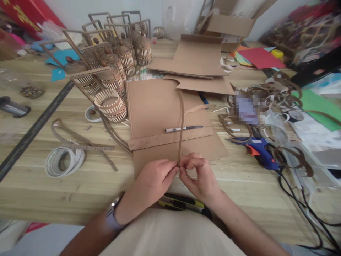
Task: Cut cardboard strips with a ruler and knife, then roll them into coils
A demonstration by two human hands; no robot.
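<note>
Both hands meet near the table's front edge at the lower end of a narrow brown cardboard strip (182, 124). My left hand (157, 177) pinches that end with thumb and forefinger. Opposite it, my right hand (198, 176) pinches the same end between its fingertips. From there the strip runs away from me across a flat cardboard sheet (154, 103). It passes over a pen (172, 130) and a wider cardboard strip (149, 140). Yellow-and-black cutters (181, 203) lie just below my hands, partly hidden.
Several cardboard lanterns with handles (106, 74) stand at the back left. Tape rolls (64, 161) lie at left. To the right are a blue glue gun (262, 153) with its cable and curled cardboard strips (282, 89). More cardboard (197, 53) is stacked at the back.
</note>
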